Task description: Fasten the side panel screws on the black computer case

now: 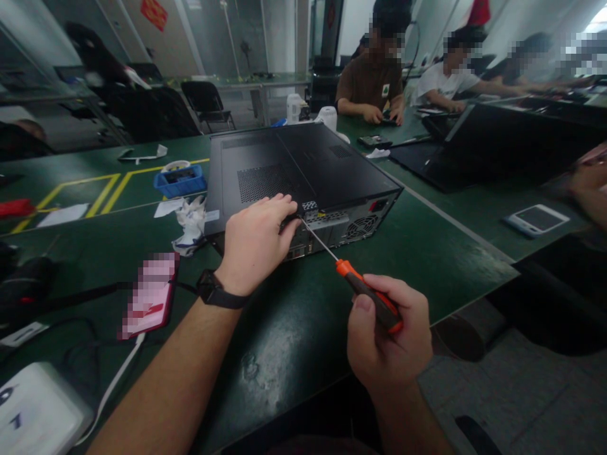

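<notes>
A black desktop computer case (270, 158) lies flat on the green table, its rear panel with ports and a fan grille facing me. My right hand (391, 328) is wrapped round the orange and dark handle of a screwdriver (370, 296). The thin shaft points up and left, and its tip meets the rear edge of the case. Right beside that tip, my left hand (258, 243) rests at the case's edge, fingers together on top and thumb bent below in a pinch. What sits between thumb and fingers is hidden.
Left of the case are a blue bin (180, 181), crumpled white gloves (190, 222) and a phone (150, 294) on a white cable. A white box (40, 411) stands at near left. To the right lie a phone-like device (535, 220) and an open black laptop-like panel (502, 145). Several people sit beyond.
</notes>
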### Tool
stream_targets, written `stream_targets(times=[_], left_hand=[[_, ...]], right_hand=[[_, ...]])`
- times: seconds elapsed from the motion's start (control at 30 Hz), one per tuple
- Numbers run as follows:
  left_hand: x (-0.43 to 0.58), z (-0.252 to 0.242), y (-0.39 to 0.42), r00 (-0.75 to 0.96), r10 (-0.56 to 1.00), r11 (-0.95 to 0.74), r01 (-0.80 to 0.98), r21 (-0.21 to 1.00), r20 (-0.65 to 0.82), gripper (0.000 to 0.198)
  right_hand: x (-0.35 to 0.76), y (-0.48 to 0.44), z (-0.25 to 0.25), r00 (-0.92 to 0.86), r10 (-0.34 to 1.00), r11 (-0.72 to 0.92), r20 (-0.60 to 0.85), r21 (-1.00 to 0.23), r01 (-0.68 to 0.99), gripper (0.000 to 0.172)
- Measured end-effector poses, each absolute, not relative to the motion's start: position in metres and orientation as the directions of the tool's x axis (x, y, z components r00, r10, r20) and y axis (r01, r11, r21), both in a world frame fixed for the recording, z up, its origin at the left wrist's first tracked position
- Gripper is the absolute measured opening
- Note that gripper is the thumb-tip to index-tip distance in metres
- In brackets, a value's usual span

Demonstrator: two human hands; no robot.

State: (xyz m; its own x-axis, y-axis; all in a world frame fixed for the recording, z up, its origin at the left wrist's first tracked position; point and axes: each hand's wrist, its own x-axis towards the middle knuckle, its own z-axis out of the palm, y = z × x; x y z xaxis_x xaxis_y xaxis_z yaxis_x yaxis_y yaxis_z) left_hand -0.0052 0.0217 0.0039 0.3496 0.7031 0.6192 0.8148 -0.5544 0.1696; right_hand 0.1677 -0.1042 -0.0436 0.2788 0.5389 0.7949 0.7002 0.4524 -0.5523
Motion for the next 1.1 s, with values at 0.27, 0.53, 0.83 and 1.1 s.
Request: stream_targets(times=[0.27,0.53,0.83,1.1], left_hand=[[-0.006,0.004,0.022,0.349,0.711,-0.546,0.821,0.168,0.610,0.022],[-0.005,0.004,0.021,0.356,0.691,-0.550,0.824,0.139,0.629,0.021],[-0.005,0.003,0.023,0.349,0.704,-0.550,0.819,0.163,0.619,0.021],[-0.005,0.003,0.023,0.346,0.709,-0.547,0.820,0.168,0.615,0.022]], right_hand=[[0.169,-0.104,-0.044,0.275,0.542,0.468,0.794,-0.557,0.686,0.026],[0.171,-0.103,-0.044,0.268,0.536,0.442,0.800,-0.537,0.718,0.019],[0.171,-0.104,-0.045,0.290,0.529,0.418,0.798,-0.542,0.729,0.022],[0.171,-0.106,-0.053,0.376,0.586,0.387,0.718,-0.656,0.649,0.019]])
